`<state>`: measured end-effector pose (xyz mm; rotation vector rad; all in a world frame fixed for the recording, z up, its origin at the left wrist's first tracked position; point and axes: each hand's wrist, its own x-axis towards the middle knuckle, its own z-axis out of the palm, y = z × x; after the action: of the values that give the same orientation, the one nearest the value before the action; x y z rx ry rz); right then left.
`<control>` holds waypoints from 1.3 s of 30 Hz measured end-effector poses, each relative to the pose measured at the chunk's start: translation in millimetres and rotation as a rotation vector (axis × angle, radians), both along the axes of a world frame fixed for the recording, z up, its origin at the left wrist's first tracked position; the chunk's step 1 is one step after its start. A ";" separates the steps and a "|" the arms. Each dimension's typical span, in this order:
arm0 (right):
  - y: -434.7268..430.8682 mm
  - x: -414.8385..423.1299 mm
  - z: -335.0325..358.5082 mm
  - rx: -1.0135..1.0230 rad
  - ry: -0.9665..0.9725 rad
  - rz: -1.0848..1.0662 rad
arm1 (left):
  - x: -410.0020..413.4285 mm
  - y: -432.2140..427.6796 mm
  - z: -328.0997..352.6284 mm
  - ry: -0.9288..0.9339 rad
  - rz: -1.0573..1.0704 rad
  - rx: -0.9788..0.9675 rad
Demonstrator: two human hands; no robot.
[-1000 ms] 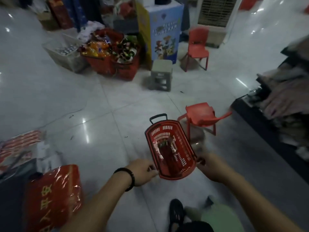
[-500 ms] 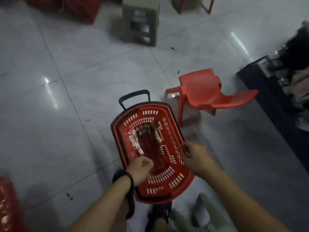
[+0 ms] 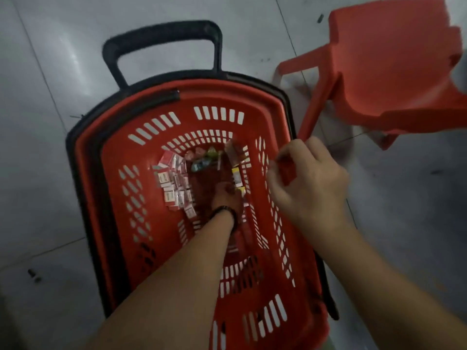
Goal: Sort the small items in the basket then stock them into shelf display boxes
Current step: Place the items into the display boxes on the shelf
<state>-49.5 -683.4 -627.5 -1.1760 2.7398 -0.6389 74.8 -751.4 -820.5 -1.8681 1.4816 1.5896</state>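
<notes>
A red plastic shopping basket (image 3: 131,178) with a black rim and a black pull handle (image 3: 161,34) stands on the floor right below me. At its bottom lie several small red-and-white packets (image 3: 174,183), some wrapped candies (image 3: 202,160) and a few yellow-labelled items (image 3: 237,175). My left hand (image 3: 225,195), with a black wristband, reaches down to the basket's bottom among the items; its fingers are hidden by dimness. My right hand (image 3: 308,183) is at the basket's right rim, fingers curled round the rim's edge.
A small red plastic chair (image 3: 384,72) stands just right of the basket, its front leg close to my right hand. Grey tiled floor (image 3: 38,173) surrounds the basket on the left and far side.
The view has come down close over the basket. My left hand has gone from the near rim down to the bottom among the items. My right hand stays at the right rim.
</notes>
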 end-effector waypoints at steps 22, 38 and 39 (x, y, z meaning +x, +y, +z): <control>3.7 -1.8 -9.4 -0.122 -0.081 -0.017 | -26.6 2.0 -49.7 0.080 0.276 0.301; -44.0 49.1 178.0 -0.196 -0.815 -0.320 | 75.5 -88.1 318.7 0.646 0.392 0.509; -55.0 57.9 217.4 -0.273 -0.958 -0.305 | 84.2 -103.6 354.8 0.661 0.315 0.507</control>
<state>8.4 -738.4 -410.1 -0.2918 2.0175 -1.2358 159.0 -855.0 -465.7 -1.3872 0.8388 2.6083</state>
